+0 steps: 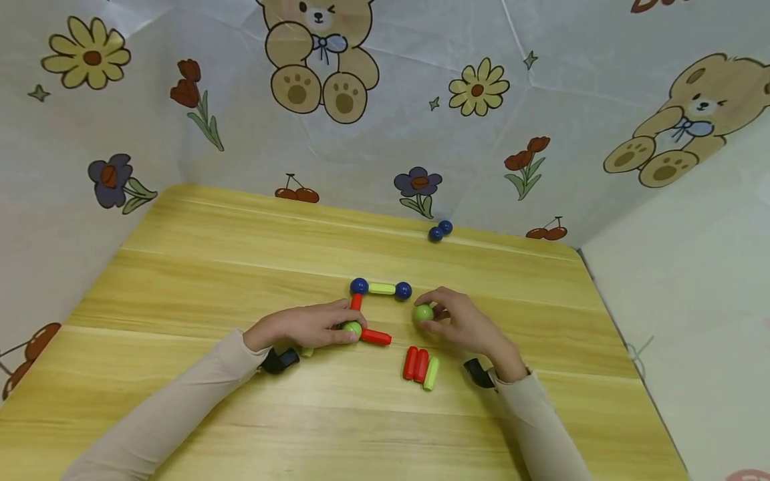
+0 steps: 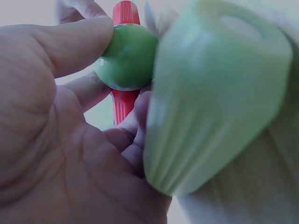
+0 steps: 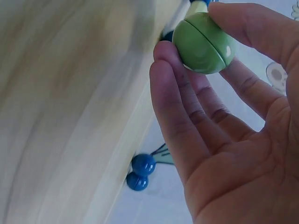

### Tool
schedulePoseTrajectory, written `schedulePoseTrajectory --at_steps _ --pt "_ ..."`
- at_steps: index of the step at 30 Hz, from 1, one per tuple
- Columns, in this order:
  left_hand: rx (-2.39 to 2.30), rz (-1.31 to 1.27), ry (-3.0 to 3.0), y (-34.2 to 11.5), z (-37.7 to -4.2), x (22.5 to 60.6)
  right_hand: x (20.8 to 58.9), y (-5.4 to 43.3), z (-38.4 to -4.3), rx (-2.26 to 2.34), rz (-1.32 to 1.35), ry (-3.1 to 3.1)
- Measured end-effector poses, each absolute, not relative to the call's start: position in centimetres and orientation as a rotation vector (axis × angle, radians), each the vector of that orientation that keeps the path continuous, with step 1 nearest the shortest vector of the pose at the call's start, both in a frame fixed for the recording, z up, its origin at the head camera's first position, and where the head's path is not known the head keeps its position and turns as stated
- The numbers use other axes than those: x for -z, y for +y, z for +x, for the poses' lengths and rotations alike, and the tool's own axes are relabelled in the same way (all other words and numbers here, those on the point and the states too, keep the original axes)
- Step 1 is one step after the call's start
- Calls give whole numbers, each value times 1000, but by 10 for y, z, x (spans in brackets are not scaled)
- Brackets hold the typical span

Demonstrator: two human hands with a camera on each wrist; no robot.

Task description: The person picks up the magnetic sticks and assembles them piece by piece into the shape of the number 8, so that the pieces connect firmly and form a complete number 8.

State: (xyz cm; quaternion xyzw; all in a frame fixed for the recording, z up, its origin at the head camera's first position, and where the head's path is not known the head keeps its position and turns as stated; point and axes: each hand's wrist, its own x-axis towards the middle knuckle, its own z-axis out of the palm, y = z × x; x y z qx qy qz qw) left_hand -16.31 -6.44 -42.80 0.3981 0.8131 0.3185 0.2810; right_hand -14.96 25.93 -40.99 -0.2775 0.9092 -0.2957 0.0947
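Observation:
My left hand (image 1: 319, 323) pinches a green ball (image 1: 351, 329) between thumb and fingers. Two red rods meet that ball: one red rod (image 1: 377, 337) points right, the other (image 1: 357, 302) runs back to a blue ball (image 1: 359, 286). From there a yellow-green rod (image 1: 381, 288) leads to a second blue ball (image 1: 404, 290). To the right, my right hand (image 1: 460, 321) holds another green ball (image 3: 204, 43) in its fingertips, with the palm not touching it. A pale green rod (image 2: 215, 98) looms large beside the left palm in the left wrist view, mostly hidden by the wrist from above.
Two red rods (image 1: 416, 364) and a yellow-green rod (image 1: 431, 373) lie side by side between the forearms. Two blue balls (image 1: 440, 231) touch each other near the back edge of the wooden table (image 1: 271, 234). Behind it hangs a printed cloth (image 1: 385, 140).

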Motion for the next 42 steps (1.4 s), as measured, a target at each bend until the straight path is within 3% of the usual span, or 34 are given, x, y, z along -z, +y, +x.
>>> schedulePoseTrajectory --at_steps 42 --pt "-863 1022 2232 -62 -161 428 413 227 -133 762 -906 2583"
